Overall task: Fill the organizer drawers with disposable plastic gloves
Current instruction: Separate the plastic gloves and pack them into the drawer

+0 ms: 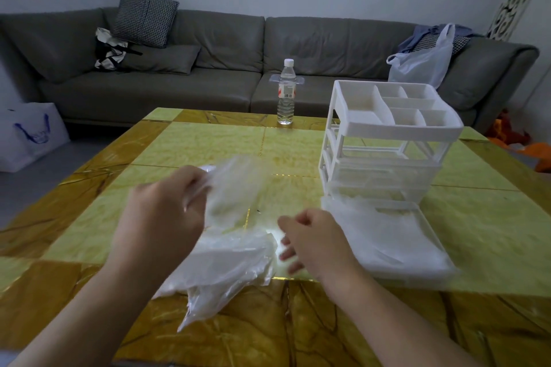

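Clear plastic glove [235, 188] hangs seemingly lengthwise downward from left hand [167, 202]

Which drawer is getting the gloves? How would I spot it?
Find the white organizer on the yellow table. The drawer lies pulled out on the table in front of it, with crinkly clear gloves inside. The drawers in the frame look shut.

Both forearms are bare to the frame's edge, and the hands [167, 202] wear nothing.
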A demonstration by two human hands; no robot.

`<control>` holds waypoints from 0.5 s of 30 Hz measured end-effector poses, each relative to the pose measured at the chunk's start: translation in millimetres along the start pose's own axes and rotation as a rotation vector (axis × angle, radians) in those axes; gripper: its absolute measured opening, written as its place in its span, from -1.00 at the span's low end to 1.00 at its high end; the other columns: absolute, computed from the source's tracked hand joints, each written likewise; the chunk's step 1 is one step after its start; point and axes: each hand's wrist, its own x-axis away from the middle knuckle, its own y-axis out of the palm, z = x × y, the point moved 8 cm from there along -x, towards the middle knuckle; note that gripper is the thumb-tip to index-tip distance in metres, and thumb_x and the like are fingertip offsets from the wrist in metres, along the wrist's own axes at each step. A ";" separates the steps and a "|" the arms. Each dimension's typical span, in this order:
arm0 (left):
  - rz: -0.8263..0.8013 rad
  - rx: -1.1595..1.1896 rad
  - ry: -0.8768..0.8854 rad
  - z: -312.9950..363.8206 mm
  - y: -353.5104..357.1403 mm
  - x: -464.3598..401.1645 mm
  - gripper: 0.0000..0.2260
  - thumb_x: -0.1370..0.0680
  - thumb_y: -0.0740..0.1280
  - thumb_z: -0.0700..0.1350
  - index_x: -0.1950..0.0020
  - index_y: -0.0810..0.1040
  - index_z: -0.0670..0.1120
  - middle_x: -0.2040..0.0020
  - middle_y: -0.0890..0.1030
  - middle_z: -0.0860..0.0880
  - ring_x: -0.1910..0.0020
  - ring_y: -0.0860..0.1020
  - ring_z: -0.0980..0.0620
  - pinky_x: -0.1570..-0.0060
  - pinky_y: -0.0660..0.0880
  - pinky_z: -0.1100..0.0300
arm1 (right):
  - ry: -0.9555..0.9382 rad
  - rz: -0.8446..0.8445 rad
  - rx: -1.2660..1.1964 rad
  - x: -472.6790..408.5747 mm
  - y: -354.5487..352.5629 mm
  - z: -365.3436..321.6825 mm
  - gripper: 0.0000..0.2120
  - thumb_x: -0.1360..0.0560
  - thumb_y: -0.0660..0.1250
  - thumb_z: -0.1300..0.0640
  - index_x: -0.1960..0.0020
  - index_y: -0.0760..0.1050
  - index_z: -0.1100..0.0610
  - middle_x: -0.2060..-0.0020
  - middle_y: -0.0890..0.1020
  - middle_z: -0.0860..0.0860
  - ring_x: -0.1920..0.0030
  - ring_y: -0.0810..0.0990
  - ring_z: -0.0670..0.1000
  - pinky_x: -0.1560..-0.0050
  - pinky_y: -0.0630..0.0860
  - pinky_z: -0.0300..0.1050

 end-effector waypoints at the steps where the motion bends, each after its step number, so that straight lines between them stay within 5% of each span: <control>1: 0.042 -0.031 0.029 4.9 -7.2 -0.7 -0.91 -0.54 0.46 -0.27 -0.01 0.67 -0.12 0.37 0.60 0.02 0.51 0.49 0.03 0.50 0.47 0.11 | 0.056 -0.064 0.114 2.7 6.6 5.4 -0.67 -0.58 0.41 -0.05 0.07 0.60 0.25 0.28 0.73 0.11 0.30 0.76 0.19 0.34 0.68 0.03; 4: 0.018 -0.084 0.114 19.9 -1.3 4.1 -0.91 -0.58 0.38 -0.24 -0.05 0.66 -0.14 0.22 0.68 -0.03 0.38 0.59 -0.06 0.44 0.56 0.01 | 0.124 -0.214 0.301 11.2 24.7 16.2 -0.56 -0.57 0.43 -0.06 0.09 0.64 0.37 0.33 0.74 0.14 0.37 0.75 0.16 0.35 0.69 0.00; 10: -0.458 -0.264 0.007 13.0 67.1 32.6 -0.90 -0.59 0.24 -0.08 0.11 0.49 0.01 0.26 0.57 0.05 0.28 0.57 -0.07 0.30 0.57 0.00 | 0.199 -0.248 0.213 15.4 39.7 28.6 -0.87 -0.64 0.32 0.21 0.08 0.48 0.20 0.32 0.72 0.17 0.40 0.72 0.17 0.51 0.53 -0.13; 15: -0.586 -0.248 -0.157 -6.6 86.1 43.2 -0.77 -0.59 0.24 -0.03 0.24 0.37 -0.07 0.35 0.47 -0.01 0.35 0.48 -0.03 0.44 0.32 0.10 | 0.163 -0.232 -0.091 12.4 31.7 13.7 -0.91 -0.53 0.26 0.34 0.13 0.52 0.26 0.29 0.70 0.22 0.33 0.70 0.21 0.38 0.59 -0.01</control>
